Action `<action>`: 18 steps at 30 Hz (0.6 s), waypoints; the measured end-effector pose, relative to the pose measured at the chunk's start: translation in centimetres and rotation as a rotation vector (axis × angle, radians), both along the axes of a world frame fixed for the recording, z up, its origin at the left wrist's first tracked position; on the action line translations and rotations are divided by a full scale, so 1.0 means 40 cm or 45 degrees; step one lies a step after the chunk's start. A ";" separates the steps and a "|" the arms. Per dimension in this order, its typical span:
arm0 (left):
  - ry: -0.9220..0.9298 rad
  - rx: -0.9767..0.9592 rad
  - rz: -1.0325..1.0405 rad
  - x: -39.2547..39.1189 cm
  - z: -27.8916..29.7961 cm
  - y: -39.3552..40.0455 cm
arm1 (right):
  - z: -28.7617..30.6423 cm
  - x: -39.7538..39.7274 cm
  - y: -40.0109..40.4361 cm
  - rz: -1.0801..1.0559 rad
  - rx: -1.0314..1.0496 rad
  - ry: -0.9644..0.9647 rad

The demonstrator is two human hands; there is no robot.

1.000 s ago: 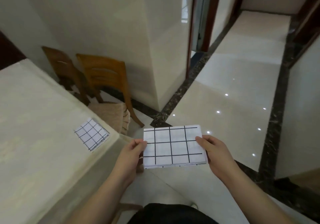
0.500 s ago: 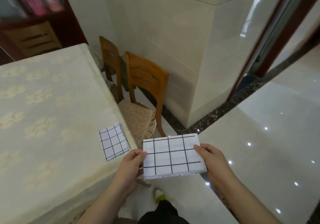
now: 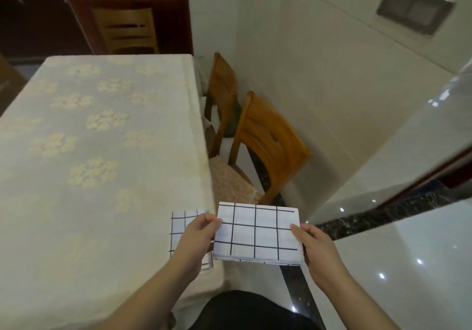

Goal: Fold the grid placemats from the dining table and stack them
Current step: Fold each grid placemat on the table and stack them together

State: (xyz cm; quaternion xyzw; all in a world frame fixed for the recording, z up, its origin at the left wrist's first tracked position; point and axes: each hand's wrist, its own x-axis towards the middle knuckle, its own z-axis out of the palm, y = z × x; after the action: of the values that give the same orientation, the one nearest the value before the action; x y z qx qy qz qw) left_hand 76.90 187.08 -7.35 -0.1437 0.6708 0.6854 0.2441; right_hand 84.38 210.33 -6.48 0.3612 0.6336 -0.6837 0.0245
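At the far left, the dining table [image 3: 97,151] is covered by a pale cloth with a faint flower pattern, and its near right corner is used as the stacking place: a folded placemat [image 3: 178,223] is laid there, close to the table's edge, presumably so that it can be reached without leaning. That placemat is partly hidden by the left hand [image 3: 198,235], so its full outline cannot be made out. The left hand is held just above it, and the left edge of a second placemat [image 3: 256,234] is pinched between its thumb on top and its fingers beneath. This second placemat is held flat and level in the air, just off the table's corner and over the floor, its grid facing up; several layers are seen at its near edge, so it is judged to be folded already, though one more fold may be needed, since it appears wider than the one on the table. The opposite edge is pinched in the same way by the right hand [image 3: 315,250], thumb above and fingers curled below, so that the cloth is kept taut and its layers are kept from slipping apart. A grip at both ends is probably chosen so that the placemat can be lowered squarely onto the one beneath. Further right, two wooden chairs [image 3: 265,148] are stood against the wall beside the table, and the glossy floor [image 3: 408,253] is seen beyond.
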 end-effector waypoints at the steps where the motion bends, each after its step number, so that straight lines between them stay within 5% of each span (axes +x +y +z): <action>1: -0.001 0.006 0.033 -0.012 -0.001 -0.009 | -0.001 -0.029 -0.003 0.039 0.006 -0.007; 18: -0.181 -0.068 0.713 -0.057 -0.117 -0.116 | -0.134 -0.522 -0.116 0.888 0.048 -0.125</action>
State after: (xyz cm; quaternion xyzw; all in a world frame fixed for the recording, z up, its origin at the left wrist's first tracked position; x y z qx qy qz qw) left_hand 74.62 182.45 -12.02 -0.3773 0.6041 0.6964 0.0880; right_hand 63.51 205.68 -11.83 0.1559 0.7293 -0.6042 0.2805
